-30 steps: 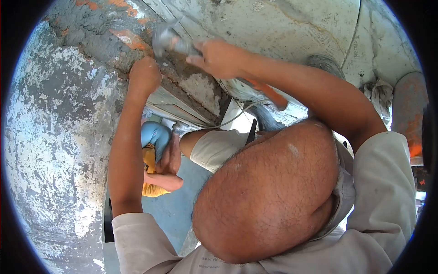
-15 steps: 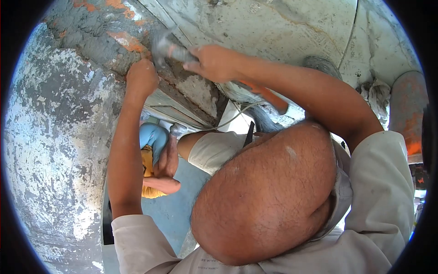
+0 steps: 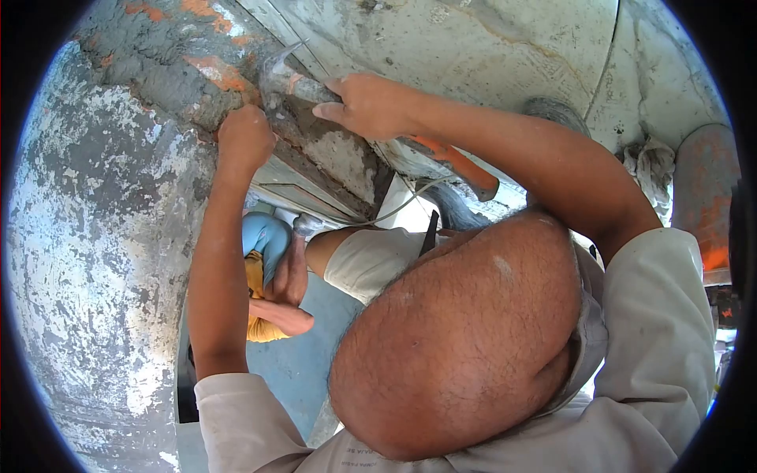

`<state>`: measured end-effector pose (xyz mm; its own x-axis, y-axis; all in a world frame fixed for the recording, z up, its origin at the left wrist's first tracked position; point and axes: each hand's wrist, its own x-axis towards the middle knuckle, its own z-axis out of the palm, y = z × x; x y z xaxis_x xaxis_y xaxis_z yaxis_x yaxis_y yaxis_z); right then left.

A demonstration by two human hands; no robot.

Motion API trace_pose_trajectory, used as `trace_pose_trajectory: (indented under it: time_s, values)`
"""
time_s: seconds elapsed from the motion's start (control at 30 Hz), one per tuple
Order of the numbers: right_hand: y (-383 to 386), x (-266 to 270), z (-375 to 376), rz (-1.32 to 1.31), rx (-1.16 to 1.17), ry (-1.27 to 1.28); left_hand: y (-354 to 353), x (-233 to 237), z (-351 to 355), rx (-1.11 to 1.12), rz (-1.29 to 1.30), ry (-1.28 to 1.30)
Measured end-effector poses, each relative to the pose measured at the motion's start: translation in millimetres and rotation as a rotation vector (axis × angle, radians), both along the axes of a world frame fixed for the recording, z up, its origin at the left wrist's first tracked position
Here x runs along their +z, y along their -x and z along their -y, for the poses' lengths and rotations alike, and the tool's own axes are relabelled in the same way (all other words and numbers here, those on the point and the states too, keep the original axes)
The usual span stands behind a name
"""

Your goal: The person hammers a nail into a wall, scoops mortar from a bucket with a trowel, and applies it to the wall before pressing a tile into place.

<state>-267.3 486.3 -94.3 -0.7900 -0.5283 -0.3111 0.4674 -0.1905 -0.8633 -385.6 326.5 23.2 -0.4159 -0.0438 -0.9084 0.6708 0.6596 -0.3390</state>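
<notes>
My right hand (image 3: 369,105) is wrapped round the handle of a claw hammer (image 3: 280,79); the handle's orange end shows beyond the wrist, and the metal head is just right of my left hand. My left hand (image 3: 246,135) is closed against the edge of the rough mortar patch (image 3: 150,67), where orange brick shows through. What its fingers hold is hidden. Peeling painted wall (image 3: 102,236) spreads on the left, below the mortar.
Another person (image 3: 272,276) is below, seen through the gap beside my left arm. A pale cable (image 3: 406,201) loops under the hammer handle. A grey rag (image 3: 650,169) and an orange-smeared board (image 3: 706,205) are at the right.
The hammer head, blurred before, now appears sharp, a little to the left and nearer my left hand. My left hand has barely moved.
</notes>
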Motion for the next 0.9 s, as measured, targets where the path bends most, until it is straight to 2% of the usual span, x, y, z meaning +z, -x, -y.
trace_pose_trajectory:
  time_s: [0.13, 0.2, 0.33, 0.43, 0.5, 0.53, 0.6, 0.63, 0.7, 0.8, 0.9]
  values:
    - [-3, 2, 5, 0.096, -0.131, -0.04, -1, 2, 2, -0.059, 0.046, -0.029]
    - [-1, 1, 3, 0.075, 0.124, 0.03, 0, 1, -3, -0.013, 0.004, 0.022]
    - [0, 3, -4, 0.022, 0.004, -0.02, 1, -1, -9, 0.005, -0.003, 0.009]
    - [-3, 5, 3, 0.107, -0.053, -0.016, -4, 2, -6, 0.059, -0.015, 0.054]
    - [2, -1, 2, 0.053, 0.148, 0.002, -2, 0, -8, 0.007, -0.041, 0.026]
    - [1, -1, 1, 0.047, 0.147, -0.004, -1, 0, -10, 0.006, -0.048, 0.02]
    - [-4, 3, 2, 0.013, -0.11, -0.033, -1, 1, -10, 0.009, -0.007, 0.027]
    - [-3, 3, 2, 0.017, -0.107, -0.026, -1, 1, -6, 0.012, -0.003, 0.034]
    - [-2, 2, 1, 0.045, 0.064, 0.041, 0, -1, 0, 0.026, 0.007, 0.035]
    - [0, -4, -1, 0.015, 0.128, 0.026, -2, -1, -2, 0.003, -0.014, 0.023]
    - [-1, -2, -1, 0.019, 0.045, -0.038, -1, -2, 6, -0.059, -0.021, -0.059]
